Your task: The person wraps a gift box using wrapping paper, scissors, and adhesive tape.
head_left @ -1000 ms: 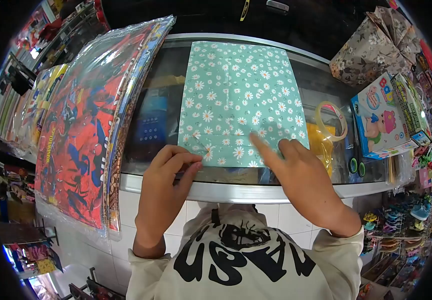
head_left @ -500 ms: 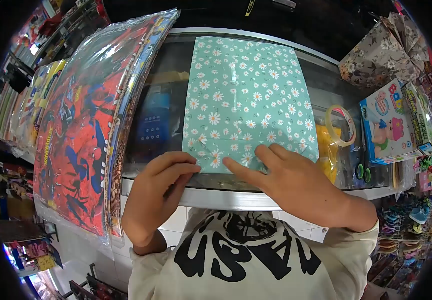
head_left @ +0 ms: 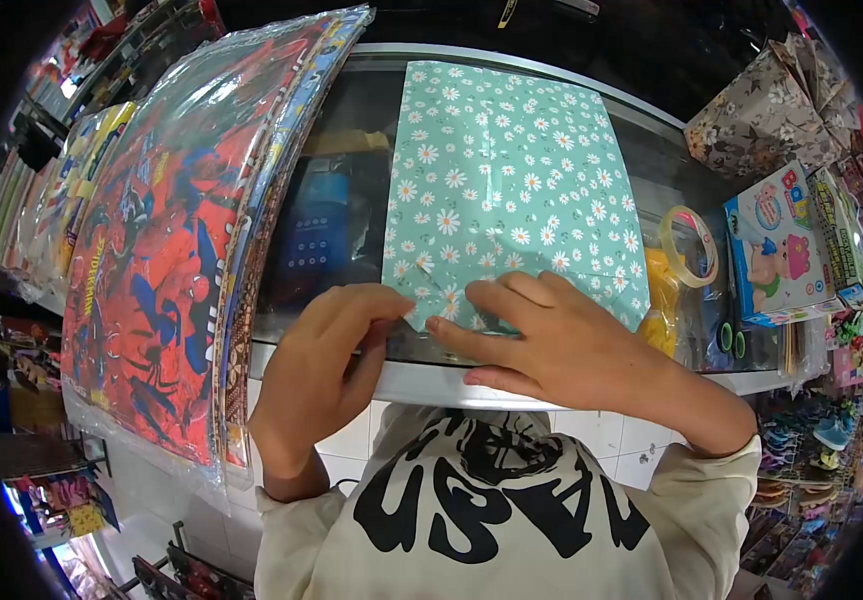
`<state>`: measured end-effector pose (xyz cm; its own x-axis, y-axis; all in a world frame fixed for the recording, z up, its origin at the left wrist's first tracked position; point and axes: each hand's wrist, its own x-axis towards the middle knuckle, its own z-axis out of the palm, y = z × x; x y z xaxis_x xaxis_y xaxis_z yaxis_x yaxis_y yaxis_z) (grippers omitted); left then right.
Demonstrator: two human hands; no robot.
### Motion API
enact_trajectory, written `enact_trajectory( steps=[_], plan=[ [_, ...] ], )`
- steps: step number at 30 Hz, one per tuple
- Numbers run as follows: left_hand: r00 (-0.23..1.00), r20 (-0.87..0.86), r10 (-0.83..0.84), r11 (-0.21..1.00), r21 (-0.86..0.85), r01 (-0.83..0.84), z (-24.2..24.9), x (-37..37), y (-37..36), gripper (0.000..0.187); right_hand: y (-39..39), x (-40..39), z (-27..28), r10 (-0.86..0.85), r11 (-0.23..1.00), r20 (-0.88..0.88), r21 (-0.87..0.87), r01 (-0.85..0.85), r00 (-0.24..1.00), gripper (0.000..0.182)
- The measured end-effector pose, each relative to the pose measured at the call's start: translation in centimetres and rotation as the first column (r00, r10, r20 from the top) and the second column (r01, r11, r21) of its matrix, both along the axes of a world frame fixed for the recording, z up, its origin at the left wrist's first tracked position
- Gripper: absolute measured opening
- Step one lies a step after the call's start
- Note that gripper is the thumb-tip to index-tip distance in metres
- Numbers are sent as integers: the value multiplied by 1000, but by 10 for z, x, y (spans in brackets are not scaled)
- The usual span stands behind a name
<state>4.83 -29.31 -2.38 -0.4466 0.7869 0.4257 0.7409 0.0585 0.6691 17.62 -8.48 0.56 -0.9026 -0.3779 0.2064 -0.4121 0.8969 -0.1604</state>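
A green daisy-print paper (head_left: 522, 160) lies folded on the glass counter, with a strip of clear tape (head_left: 489, 165) down its middle. At its near left corner, my left hand (head_left: 327, 350) has thumb and fingers drawn together on the paper's edge. My right hand (head_left: 562, 335) rests over the near edge with its fingers spread. Its index fingertip presses close to the same corner, and its thumb sticks out below the edge. A small creased flap shows on the paper near that corner.
Plastic-wrapped Spider-Man bags (head_left: 167, 270) are stacked on the left. To the right are a clear tape roll (head_left: 689, 246), a yellow packet (head_left: 660, 300), green-handled scissors (head_left: 732, 340), a boxed baby toy (head_left: 774, 245) and a floral paper bag (head_left: 767, 110). The counter's metal edge (head_left: 422, 383) runs nearest me.
My left fingers have moved in onto the paper's near left corner. My right index finger has slid left toward it, and the right thumb now shows below the edge. The view has shifted slightly.
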Motion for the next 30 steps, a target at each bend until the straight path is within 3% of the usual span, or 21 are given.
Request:
enact_trajectory(
  steps=[2,5,8,11,14,17,26,30],
  plan=[
    [991,125,43,996,67,-52,-3,3,1,45,1,1,-1,2,1000,-13,31,-2,1000,42],
    [985,155,79,991,98,-95,-4,5,5,51,3,-1,0,18,1000,6,13,-18,1000,43],
    [988,84,126,990,52,-131,-1,9,5,52,4,-2,1,38,997,-17,61,-37,999,42],
    [970,-218,104,994,65,-92,1,1,5,52,0,-1,3,43,986,-32,164,-37,999,41],
    [971,-215,104,988,132,-77,-7,1,6,50,-5,-3,4,55,972,-41,230,-44,998,42],
    [974,-192,120,991,73,-108,-2,5,3,48,-2,-5,1,77,976,-24,205,-70,997,41],
    [966,-236,100,994,66,-87,-3,4,2,46,-7,-4,-1,165,903,-159,420,-85,973,40],
    [961,-251,119,993,49,-110,-1,7,3,45,-8,-14,4,185,969,-74,183,-169,980,44]
  ],
)
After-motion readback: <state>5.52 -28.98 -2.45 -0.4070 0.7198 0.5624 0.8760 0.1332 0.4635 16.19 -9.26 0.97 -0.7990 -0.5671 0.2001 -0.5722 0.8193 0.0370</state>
